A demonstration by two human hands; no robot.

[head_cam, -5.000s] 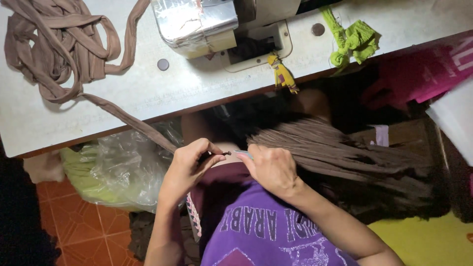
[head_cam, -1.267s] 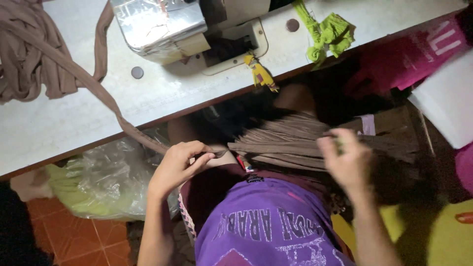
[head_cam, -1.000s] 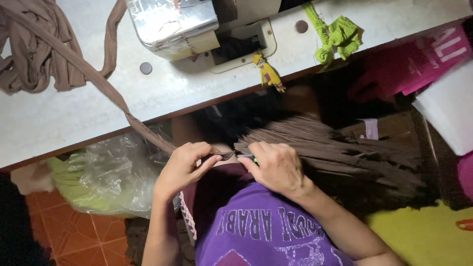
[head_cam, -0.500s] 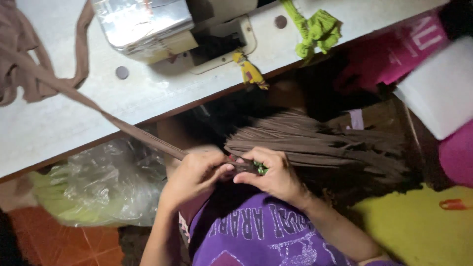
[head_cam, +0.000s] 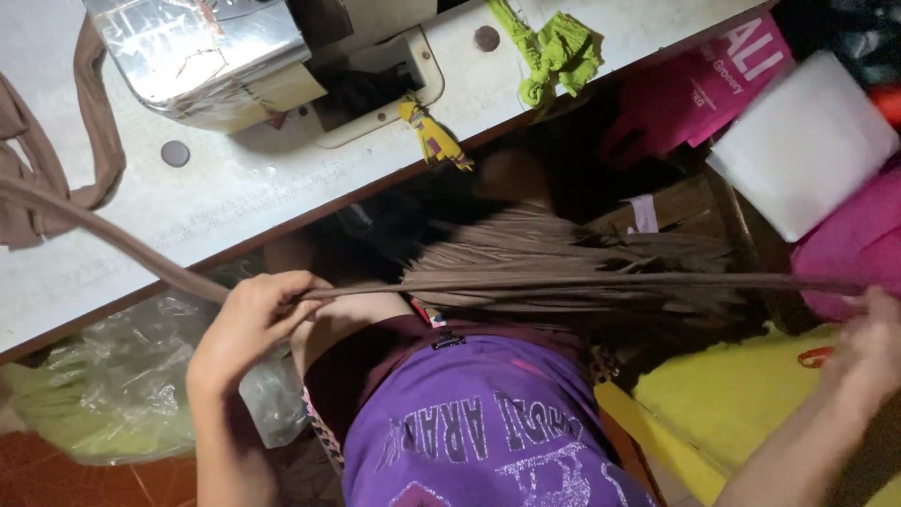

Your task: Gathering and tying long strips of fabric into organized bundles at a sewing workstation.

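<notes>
Brown strip (head_cam: 582,281) taut, lengthwise left-right, between left hand (head_cam: 246,324), right hand (head_cam: 868,343)

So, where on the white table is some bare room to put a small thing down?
The table is bare along its front edge, between the brown strip pile and the yellow tassel. It is crowded around the foil-wrapped sewing machine and the green fabric scraps.

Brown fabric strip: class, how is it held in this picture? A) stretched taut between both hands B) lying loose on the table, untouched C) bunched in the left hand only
A: the left hand pinches the brown fabric strip and the right hand grips its far end, so it runs straight between them.
</notes>
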